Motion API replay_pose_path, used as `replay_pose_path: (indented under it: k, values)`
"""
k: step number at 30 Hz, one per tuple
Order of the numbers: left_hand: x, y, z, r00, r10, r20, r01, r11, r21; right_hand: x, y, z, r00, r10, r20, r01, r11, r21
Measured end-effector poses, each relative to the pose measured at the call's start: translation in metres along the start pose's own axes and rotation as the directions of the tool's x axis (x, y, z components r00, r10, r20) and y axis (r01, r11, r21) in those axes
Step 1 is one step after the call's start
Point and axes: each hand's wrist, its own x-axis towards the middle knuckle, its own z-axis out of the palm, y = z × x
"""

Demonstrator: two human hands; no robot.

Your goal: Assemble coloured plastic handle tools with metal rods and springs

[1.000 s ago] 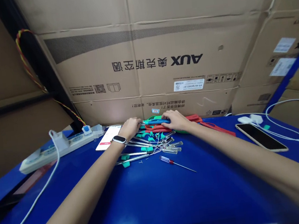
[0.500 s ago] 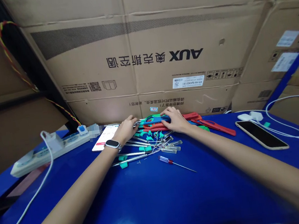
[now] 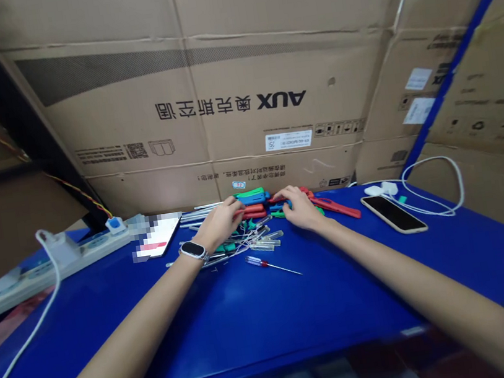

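Observation:
At the back of the blue table lies a pile of red plastic handles (image 3: 251, 211), blue plastic handles (image 3: 253, 198) and a green one (image 3: 252, 191), with metal rods (image 3: 199, 216) pointing left. My left hand (image 3: 222, 223), a watch on its wrist, curls its fingers over the left end of the red handles; the contact is partly hidden. My right hand (image 3: 302, 210) arches over the pile's right part, thumb and fingers apart, near a long red piece (image 3: 341, 208). Clear plastic pieces (image 3: 264, 242) with thin white wires lie in front. A small screwdriver (image 3: 272, 265) lies nearer me.
A phone (image 3: 394, 214) and a white charging cable (image 3: 460, 181) lie at the right. Another phone (image 3: 167, 233) is on the left, beside a white power strip (image 3: 74, 258). Large cardboard boxes (image 3: 128, 106) stand along the back edge of the blue table (image 3: 234, 329).
The view has shifted to the right and back. Both hands have moved right along the pile; the left hand went from the rods to the red handles. The screwdriver stays in place.

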Motion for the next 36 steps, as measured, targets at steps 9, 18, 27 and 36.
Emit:
replay_pose_path:
  k: [9, 18, 27, 36]
  values:
    - [0.048, 0.068, 0.028, 0.982, 0.101, 0.159, -0.100, 0.995, -0.013, -0.043, 0.010, -0.032, 0.965, 0.200, 0.171, -0.150, 0.952, -0.268]
    - [0.087, 0.070, 0.055, 0.955, 0.042, 0.292, -0.050, 0.999, 0.018, -0.041, 0.037, -0.029, 0.963, 0.194, 0.189, -0.133, 0.946, -0.296]
    - [0.085, 0.069, 0.048, 0.940, 0.101, 0.325, -0.102, 0.995, -0.014, -0.043, 0.052, -0.028, 0.968, 0.072, 0.240, -0.057, 0.996, -0.069]
    - [0.019, 0.061, -0.011, 0.976, 0.195, 0.092, -0.193, 0.981, -0.027, -0.050, 0.000, -0.036, 0.996, -0.089, 0.028, 0.082, 0.982, 0.172]
